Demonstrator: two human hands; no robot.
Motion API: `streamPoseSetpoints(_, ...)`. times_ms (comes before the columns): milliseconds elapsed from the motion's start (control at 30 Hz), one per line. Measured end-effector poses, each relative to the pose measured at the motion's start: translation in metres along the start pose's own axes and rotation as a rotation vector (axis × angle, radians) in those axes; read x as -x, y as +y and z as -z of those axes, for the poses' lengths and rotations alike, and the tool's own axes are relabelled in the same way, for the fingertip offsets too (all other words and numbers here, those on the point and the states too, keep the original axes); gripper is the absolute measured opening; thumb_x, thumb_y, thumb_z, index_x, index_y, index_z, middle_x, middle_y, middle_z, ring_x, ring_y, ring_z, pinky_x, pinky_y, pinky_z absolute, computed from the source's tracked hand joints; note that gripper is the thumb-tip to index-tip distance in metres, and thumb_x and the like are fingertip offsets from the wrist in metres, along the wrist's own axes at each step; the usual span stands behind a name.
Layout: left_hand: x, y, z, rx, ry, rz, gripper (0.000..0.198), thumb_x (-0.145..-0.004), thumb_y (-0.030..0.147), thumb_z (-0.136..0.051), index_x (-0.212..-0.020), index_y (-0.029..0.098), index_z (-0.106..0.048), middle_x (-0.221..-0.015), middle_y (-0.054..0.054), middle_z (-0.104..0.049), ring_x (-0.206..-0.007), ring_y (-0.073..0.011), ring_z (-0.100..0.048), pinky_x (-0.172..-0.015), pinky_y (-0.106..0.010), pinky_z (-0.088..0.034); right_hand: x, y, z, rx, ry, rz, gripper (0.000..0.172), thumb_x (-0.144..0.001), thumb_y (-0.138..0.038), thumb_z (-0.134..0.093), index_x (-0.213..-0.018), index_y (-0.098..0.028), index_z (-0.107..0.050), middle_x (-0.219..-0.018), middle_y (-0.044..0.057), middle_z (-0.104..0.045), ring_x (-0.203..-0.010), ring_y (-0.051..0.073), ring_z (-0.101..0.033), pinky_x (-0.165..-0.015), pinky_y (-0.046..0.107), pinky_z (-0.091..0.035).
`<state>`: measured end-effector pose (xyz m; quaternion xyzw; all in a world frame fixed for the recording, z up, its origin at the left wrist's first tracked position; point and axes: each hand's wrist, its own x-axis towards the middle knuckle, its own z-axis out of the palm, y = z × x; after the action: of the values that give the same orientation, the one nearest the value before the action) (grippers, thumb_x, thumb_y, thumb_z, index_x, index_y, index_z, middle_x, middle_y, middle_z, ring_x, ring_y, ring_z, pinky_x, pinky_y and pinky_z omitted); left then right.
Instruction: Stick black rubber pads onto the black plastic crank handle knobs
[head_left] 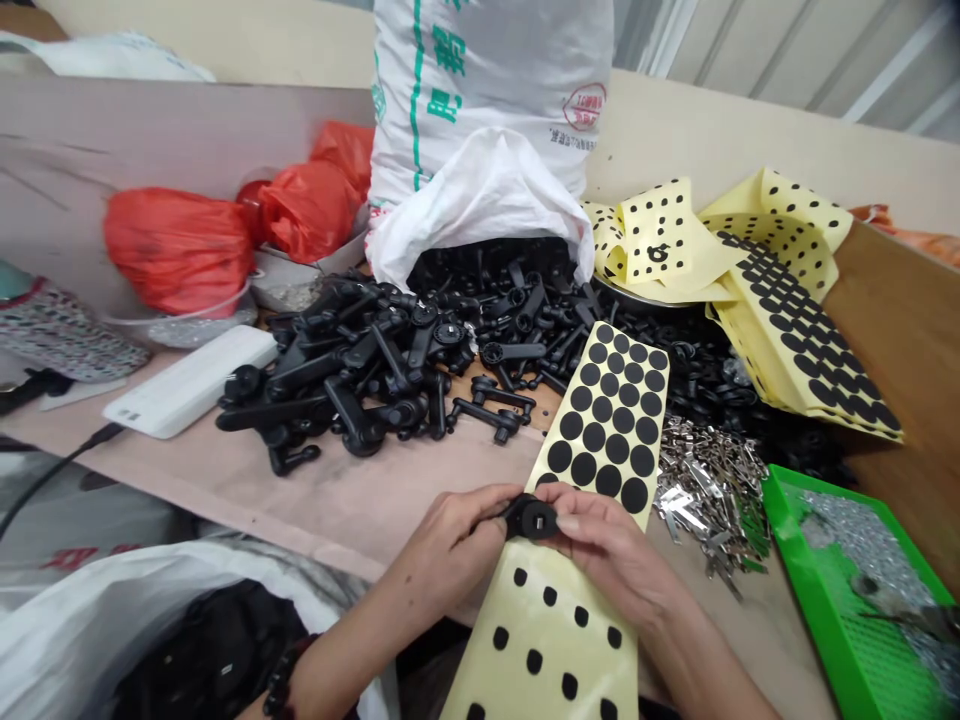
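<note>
Between my hands is a black plastic crank handle (537,520), its round end facing up with a small light rectangular spot in the middle. My left hand (466,530) grips its arm between thumb and fingers. The thumb and fingers of my right hand (600,540) close on the rim of the round end; whether a sticker is also pinched there I cannot tell. Beneath both hands lies a yellow sheet of round black stickers (600,410). Its far half carries rows of full discs, while the near half shows small black dots on bare backing.
Behind my hands is a heap of black crank handles (360,370), spilling from a white sack (487,190). At right are metal clips (705,480), a green tray (832,590) and more sticker sheets (810,330). A white power bank (191,385) and red bags (180,245) lie left.
</note>
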<state>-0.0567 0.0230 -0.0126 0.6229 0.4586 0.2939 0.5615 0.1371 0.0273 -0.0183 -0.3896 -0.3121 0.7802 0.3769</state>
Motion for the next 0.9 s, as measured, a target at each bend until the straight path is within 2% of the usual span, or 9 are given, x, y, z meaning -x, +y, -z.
streamPoseSetpoints(233,0.001,-0.001,-0.001,-0.018,0.006,0.006,0.04,-0.08,0.011,-0.041,-0.114,0.016,-0.063,-0.095,0.0,-0.071,-0.091,-0.0189,-0.062,-0.076,-0.022,-0.047,0.001,-0.001,0.0,-0.009,-0.007,-0.005,0.009,-0.065,-0.018,-0.073,-0.061,-0.014,-0.066,-0.102,0.006,-0.057,-0.085,0.016,-0.054,-0.08,0.029,-0.044)
streamPoseSetpoints(400,0.0,-0.004,-0.003,-0.005,0.011,-0.049,0.04,-0.08,0.01,-0.041,-0.113,0.018,-0.063,-0.09,0.001,-0.071,-0.089,-0.0184,-0.063,-0.079,-0.023,-0.047,0.0,0.001,0.001,0.007,-0.026,0.007,0.008,-0.067,-0.018,-0.071,-0.063,-0.013,-0.067,-0.104,0.007,-0.057,-0.089,0.018,-0.053,-0.082,0.031,-0.042)
streamPoseSetpoints(533,0.001,-0.001,-0.002,-0.118,0.022,-0.058,0.038,-0.079,0.01,-0.042,-0.109,0.017,-0.065,-0.082,0.001,-0.071,-0.09,-0.0192,-0.063,-0.079,-0.023,-0.047,0.001,0.0,0.0,0.018,-0.027,0.005,0.009,-0.067,-0.019,-0.071,-0.063,-0.013,-0.066,-0.104,0.007,-0.056,-0.089,0.019,-0.053,-0.082,0.031,-0.041)
streamPoseSetpoints(633,0.003,0.003,-0.001,-0.204,0.034,-0.064,0.038,-0.08,0.01,-0.042,-0.11,0.017,-0.064,-0.087,0.0,-0.072,-0.087,-0.0187,-0.064,-0.076,-0.022,-0.047,0.002,0.0,-0.001,0.02,-0.035,0.011,0.009,-0.067,-0.019,-0.07,-0.062,-0.014,-0.065,-0.103,0.006,-0.055,-0.091,0.019,-0.052,-0.083,0.032,-0.04)
streamPoseSetpoints(733,0.005,0.008,-0.001,-0.292,0.053,-0.088,0.036,-0.081,0.011,-0.041,-0.109,0.018,-0.064,-0.09,-0.001,-0.073,-0.08,-0.0178,-0.066,-0.072,-0.022,-0.048,0.003,0.0,-0.002,0.028,-0.046,0.015,0.009,-0.068,-0.018,-0.07,-0.062,-0.014,-0.064,-0.107,0.007,-0.053,-0.096,0.02,-0.051,-0.087,0.033,-0.038)
streamPoseSetpoints(900,0.007,0.013,-0.005,-0.396,0.093,-0.113,0.033,-0.082,0.011,-0.039,-0.1,0.02,-0.065,-0.078,-0.001,-0.072,-0.065,-0.0161,-0.065,-0.06,-0.021,-0.046,0.003,0.001,-0.001,0.03,-0.07,0.019,0.009,-0.068,-0.018,-0.07,-0.062,-0.015,-0.064,-0.114,0.007,-0.051,-0.106,0.022,-0.047,-0.091,0.033,-0.036)
